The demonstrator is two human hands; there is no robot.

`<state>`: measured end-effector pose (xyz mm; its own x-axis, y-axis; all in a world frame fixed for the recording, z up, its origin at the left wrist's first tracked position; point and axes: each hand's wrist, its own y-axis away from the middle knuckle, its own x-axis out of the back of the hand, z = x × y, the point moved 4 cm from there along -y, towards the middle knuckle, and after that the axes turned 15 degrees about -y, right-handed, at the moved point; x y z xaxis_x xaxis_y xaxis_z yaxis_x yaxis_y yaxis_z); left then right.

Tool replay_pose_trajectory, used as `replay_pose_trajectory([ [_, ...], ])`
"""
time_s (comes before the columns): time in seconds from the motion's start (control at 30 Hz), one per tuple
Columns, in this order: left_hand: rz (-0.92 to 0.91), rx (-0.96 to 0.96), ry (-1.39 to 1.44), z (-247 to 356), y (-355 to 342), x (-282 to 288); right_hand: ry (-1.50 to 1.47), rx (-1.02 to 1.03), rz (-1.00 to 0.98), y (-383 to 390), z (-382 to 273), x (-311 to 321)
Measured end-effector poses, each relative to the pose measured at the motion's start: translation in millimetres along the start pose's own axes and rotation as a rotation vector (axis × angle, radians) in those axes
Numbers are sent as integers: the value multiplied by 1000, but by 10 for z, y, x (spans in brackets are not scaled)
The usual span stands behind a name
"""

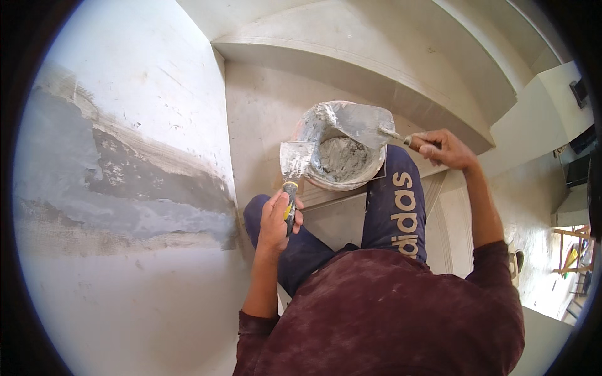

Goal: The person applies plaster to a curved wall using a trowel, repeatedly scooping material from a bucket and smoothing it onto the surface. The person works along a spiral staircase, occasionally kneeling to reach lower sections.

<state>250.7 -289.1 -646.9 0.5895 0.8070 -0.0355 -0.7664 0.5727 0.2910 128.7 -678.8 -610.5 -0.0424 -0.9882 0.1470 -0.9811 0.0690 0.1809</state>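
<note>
My left hand point(276, 219) is closed round the black and yellow handle of a putty knife point(296, 160), its wide blade smeared with pale plaster and pointing away from me beside the bucket's left rim. In my right hand point(446, 149) is the wooden handle of a trowel point(364, 124). Its broad grey blade lies over the far right part of the bucket's mouth, with a lump of plaster at its left end. The round bucket point(342, 185) stands between and just beyond my knees, its walls caked. Grey wet plaster point(343, 158) lies inside it.
Curved stair steps point(351, 62) rise beyond the bucket and to the right. On the left, a white wall point(125, 301) carries a wide grey plaster patch point(138, 169). A wooden frame point(572, 250) stands on the lower floor at far right.
</note>
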Motion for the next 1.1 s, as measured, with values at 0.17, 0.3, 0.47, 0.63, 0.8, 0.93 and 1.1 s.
replay_pose_trajectory([
  [0.17, -133, 73, 49, 205, 61, -259, 130, 350, 200, 201, 212, -284],
  [0.3, -176, 101, 44, 316, 100, -250, 280, 408, 273, 293, 80, -424],
  [0.47, -243, 68, 99, 421, 146, -275, 270, 448, 338, 309, 240, -514],
  [0.63, -252, 73, 116, 500, 258, -321, 221, 513, 374, 326, 334, -681],
  [0.8, -225, -3, 125, 565, 323, -356, 253, 629, 439, 308, 354, -806],
  [0.93, -220, -70, 150, 571, 323, -338, 311, 695, 503, 364, 301, -844],
  [1.1, -236, -168, 99, 508, 291, -273, 364, 725, 532, 376, 212, -793],
])
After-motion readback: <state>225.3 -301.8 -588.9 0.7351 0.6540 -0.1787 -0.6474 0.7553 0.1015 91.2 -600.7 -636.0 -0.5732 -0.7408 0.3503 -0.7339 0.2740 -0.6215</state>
